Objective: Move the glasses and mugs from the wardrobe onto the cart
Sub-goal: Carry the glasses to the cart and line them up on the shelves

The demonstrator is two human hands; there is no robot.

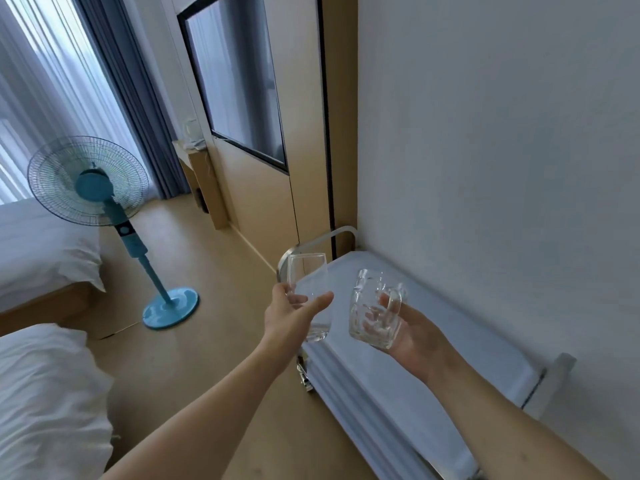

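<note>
My left hand [287, 315] grips a clear, tall drinking glass [308, 282], held upright above the near-left edge of the cart. My right hand [412, 332] holds a clear glass mug [372, 313] by its handle, fingers curled through it, tilted slightly over the cart's top. The white cart [433, 341] stands against the wall, its top shelf bare, with a metal handle [325, 240] at its far end. The wardrobe is not in view.
A blue standing fan [104, 195] stands on the wooden floor to the left. A bed with white pillows [45, 393] fills the left side. A wall panel with a dark screen [239, 77] and a small desk [197, 168] lie ahead.
</note>
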